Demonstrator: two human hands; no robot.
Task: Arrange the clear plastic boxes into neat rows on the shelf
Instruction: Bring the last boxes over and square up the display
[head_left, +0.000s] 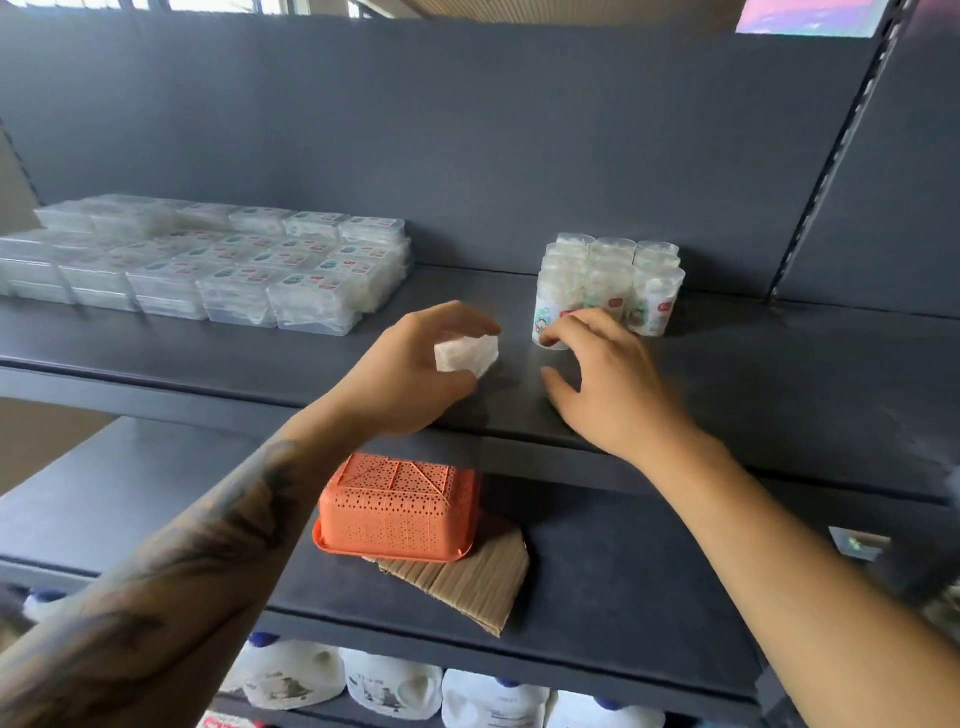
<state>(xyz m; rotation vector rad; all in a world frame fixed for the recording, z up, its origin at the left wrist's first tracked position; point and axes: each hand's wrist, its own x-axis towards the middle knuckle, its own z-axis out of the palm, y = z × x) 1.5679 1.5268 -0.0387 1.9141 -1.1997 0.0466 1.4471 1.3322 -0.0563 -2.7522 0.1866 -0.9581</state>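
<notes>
head view: only view, wide angle, looks down at two shelves
shelf: dark grey board across mid frame, task surface
flat boxes: clear plastic, packed in tidy rows, stacked, left of frame on the shelf
upright boxes: clear tall containers with small labels, tight cluster right of centre, back near the wall
left hand: centre frame, fingers and thumb curled round a small clear box, held just above the shelf; box blurred, long axis looks roughly left-right, not sure
right hand: right of centre, fingers spread and loosely bent, nothing gripped; fingertips at the base of the front left container; touching or just short of it, cannot tell
key relation: held box sits just left of the upright cluster, well apart from the flat rows at left; gap between the two hands is bare shelf; left hand carries the piece, right hand is nearer the cluster
judged step: placing the held box beside the cluster, right hand steadying or straightening the front container
judged need: set it down upright, flush with the front row
risk: a nudge may tip the tall containers
lower shelf: orange perforated basket upside down on a cardboard piece, lower centre
bottom edge: white jugs on the shelf below
</notes>
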